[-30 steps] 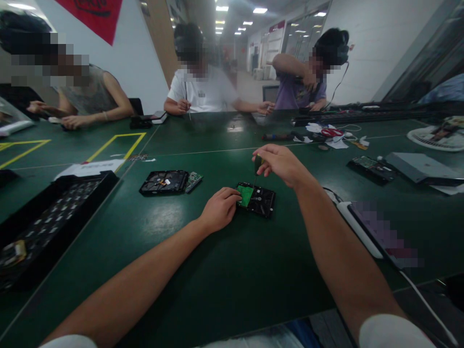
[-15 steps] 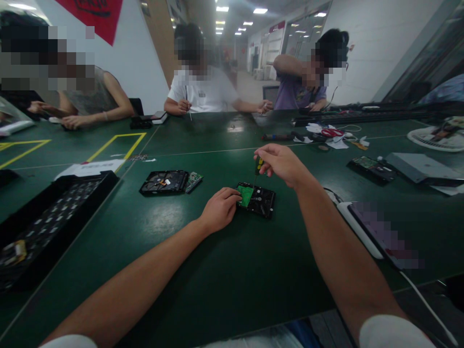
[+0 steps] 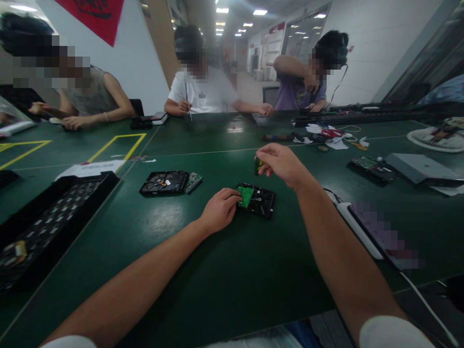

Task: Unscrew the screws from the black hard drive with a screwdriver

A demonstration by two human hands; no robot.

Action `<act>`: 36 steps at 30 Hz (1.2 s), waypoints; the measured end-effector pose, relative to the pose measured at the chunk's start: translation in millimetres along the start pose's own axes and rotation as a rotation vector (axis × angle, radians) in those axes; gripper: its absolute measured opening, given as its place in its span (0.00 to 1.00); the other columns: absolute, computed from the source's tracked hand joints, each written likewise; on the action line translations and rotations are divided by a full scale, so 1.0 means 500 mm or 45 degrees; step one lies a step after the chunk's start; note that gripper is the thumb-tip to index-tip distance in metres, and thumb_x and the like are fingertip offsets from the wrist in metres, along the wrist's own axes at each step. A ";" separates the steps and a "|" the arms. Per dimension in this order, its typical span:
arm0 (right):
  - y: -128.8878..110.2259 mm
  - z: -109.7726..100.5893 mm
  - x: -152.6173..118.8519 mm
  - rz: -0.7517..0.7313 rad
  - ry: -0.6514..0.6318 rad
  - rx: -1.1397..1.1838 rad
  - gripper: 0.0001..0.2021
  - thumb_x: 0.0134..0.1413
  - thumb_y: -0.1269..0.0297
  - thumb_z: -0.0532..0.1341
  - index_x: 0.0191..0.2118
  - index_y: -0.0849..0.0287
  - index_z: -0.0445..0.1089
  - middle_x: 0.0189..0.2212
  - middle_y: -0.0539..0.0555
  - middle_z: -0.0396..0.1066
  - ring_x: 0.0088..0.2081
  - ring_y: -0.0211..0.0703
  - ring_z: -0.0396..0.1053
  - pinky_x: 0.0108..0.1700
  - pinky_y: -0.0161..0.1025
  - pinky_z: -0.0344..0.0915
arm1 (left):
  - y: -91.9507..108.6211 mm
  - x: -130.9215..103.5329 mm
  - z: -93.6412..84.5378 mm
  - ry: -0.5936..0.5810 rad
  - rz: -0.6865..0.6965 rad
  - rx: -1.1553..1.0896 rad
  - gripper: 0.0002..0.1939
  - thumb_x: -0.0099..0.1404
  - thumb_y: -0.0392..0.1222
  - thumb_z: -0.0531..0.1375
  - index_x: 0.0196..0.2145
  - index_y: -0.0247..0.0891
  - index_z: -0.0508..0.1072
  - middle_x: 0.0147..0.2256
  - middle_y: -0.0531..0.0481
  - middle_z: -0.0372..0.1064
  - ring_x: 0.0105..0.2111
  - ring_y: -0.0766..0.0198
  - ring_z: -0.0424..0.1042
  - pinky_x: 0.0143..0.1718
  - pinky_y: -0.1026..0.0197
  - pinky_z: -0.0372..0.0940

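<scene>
A black hard drive (image 3: pixel 264 201) with a green circuit board (image 3: pixel 245 195) lies on the table in front of me. My left hand (image 3: pixel 222 209) grips its left edge, fingers curled over the end of the board. Above the drive, my right hand (image 3: pixel 277 163) pinches the dark and yellow handle of a screwdriver (image 3: pixel 256 167). Its thin shaft points straight down, and the tip meets the drive near the board's right edge. The exact spot under the tip is too small to make out. Left of them lies another hard drive (image 3: pixel 165 183), with a loose circuit board (image 3: pixel 194 182) beside it.
A long black tray (image 3: pixel 83 193) stands at the left. To the right are a white power strip (image 3: pixel 358 229), a third drive (image 3: pixel 372 170) and a grey metal box (image 3: pixel 424 166). Paper scraps and tools lie farther back. Three people sit across the green table (image 3: pixel 232 280).
The screwdriver handle has turned slightly in my right fingers, showing less yellow. My left hand and the drive stay in place. Across the table, a person's hand has shifted a little.
</scene>
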State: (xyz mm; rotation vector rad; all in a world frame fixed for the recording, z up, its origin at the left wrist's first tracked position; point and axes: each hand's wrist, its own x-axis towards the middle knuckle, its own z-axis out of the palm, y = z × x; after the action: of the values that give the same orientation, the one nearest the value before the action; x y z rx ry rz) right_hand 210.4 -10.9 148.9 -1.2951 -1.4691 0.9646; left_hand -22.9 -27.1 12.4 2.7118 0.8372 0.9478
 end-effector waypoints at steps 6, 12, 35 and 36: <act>0.000 -0.001 -0.001 -0.021 0.009 -0.040 0.03 0.66 0.67 0.64 0.39 0.59 0.72 0.34 0.54 0.77 0.23 0.34 0.73 0.19 0.30 0.63 | -0.003 0.000 0.000 0.005 0.006 -0.010 0.16 0.70 0.30 0.55 0.51 0.39 0.76 0.50 0.40 0.74 0.53 0.51 0.73 0.55 0.43 0.72; 0.000 -0.001 -0.003 -0.050 0.005 -0.072 0.04 0.64 0.65 0.67 0.38 0.58 0.72 0.28 0.51 0.74 0.23 0.34 0.70 0.19 0.29 0.62 | -0.003 -0.001 0.000 0.008 0.005 -0.011 0.16 0.70 0.30 0.55 0.51 0.40 0.76 0.50 0.40 0.74 0.53 0.51 0.73 0.54 0.42 0.72; 0.002 -0.002 0.001 -0.033 -0.026 -0.005 0.04 0.68 0.66 0.64 0.39 0.59 0.72 0.31 0.52 0.76 0.24 0.34 0.73 0.19 0.29 0.63 | -0.004 -0.002 0.002 0.001 -0.001 -0.002 0.15 0.71 0.31 0.54 0.51 0.39 0.76 0.51 0.40 0.74 0.53 0.51 0.72 0.56 0.43 0.72; 0.004 -0.002 0.002 -0.021 -0.024 -0.001 0.04 0.67 0.66 0.64 0.39 0.59 0.72 0.31 0.52 0.76 0.24 0.34 0.74 0.20 0.29 0.63 | -0.004 -0.002 0.001 0.001 0.000 -0.004 0.15 0.71 0.31 0.54 0.51 0.39 0.76 0.50 0.40 0.74 0.53 0.51 0.72 0.56 0.43 0.72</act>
State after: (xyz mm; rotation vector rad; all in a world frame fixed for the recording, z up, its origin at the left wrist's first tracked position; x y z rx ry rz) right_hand 211.7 -9.5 147.6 -1.2752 -1.4924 0.9680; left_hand -23.8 -26.0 10.9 2.7092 0.8354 0.9494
